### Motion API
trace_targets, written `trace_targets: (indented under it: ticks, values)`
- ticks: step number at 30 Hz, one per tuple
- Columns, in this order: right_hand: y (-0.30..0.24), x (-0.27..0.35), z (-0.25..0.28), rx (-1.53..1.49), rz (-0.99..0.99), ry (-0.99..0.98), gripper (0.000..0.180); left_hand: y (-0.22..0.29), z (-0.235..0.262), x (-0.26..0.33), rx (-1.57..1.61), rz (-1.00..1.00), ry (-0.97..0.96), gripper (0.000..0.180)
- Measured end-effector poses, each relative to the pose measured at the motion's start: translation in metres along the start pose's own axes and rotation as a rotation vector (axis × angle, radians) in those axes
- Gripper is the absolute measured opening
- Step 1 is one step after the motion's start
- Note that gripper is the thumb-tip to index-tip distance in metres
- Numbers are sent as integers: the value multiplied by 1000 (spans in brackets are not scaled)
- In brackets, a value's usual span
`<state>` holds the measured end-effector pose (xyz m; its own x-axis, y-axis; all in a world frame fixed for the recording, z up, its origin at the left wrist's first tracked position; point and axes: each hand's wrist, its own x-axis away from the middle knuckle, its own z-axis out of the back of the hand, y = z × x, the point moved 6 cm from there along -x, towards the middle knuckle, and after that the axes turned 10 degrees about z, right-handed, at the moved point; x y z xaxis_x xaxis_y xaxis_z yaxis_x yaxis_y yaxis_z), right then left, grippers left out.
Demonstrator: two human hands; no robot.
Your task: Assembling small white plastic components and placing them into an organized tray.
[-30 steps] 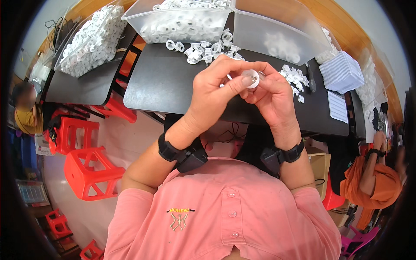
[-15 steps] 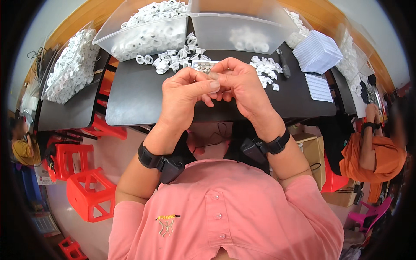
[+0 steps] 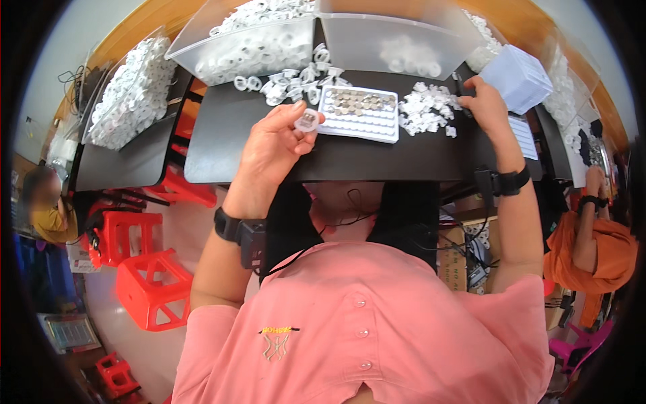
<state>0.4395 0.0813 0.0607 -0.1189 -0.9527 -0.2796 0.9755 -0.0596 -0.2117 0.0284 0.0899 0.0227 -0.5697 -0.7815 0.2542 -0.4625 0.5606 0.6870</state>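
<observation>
My left hand (image 3: 277, 143) is raised over the table's near side, thumb and fingers closed on a round white plastic part (image 3: 307, 120) with small metallic pieces showing inside. At the right, my right hand (image 3: 488, 112) curls its thumb and fingers around a dark, slim screwdriver (image 3: 459, 85), mostly hidden by the hand. Between the hands lies a white tray (image 3: 363, 132) with rows of round pockets; small silvery discs (image 3: 363, 101) cover its far part. Small white plastic pieces (image 3: 427, 108) are heaped between the tray and my right hand.
White ring-shaped parts (image 3: 289, 85) lie loose behind the tray. Clear bins (image 3: 397, 37) line the table's back. At right stand stacked white trays (image 3: 518, 79) beside a flat one (image 3: 522, 137). Red stools (image 3: 153, 289) are at left; a person in orange (image 3: 592, 252) works at right.
My hands have separated: the left keeps the round part, while the right has moved right to the screwdriver. The tray and discs behind them are now uncovered. The view has shifted slightly.
</observation>
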Motion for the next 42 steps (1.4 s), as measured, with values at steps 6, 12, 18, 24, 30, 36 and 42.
trace_targets:
  ticks: [6, 12, 18, 24, 30, 36, 42]
  values:
    - [34, 9, 4, -642, -339, 7, 45, 2, -4, -1, 126, 21, 28, 18]
    - [-28, 82, 22, -1659, -244, 206, 46, 6, 6, 0, 181, 12, -43, 16]
    - [-145, 90, 0, -1562, 32, -248, 37, 5, 8, -5, 159, -31, -92, 20]
    - [-221, 79, -7, -942, 317, -227, 26, 7, 12, -6, 34, -122, -47, 24]
    - [-244, 71, -10, -638, 520, -135, 19, 12, 11, -2, -44, -194, -34, 22]
    - [-256, 70, -14, -525, 527, -75, 18, 12, 4, 2, -105, -228, -27, 22]
    - [-260, 66, -12, -518, 518, -93, 20, 14, -1, 6, -121, -272, -56, 21]
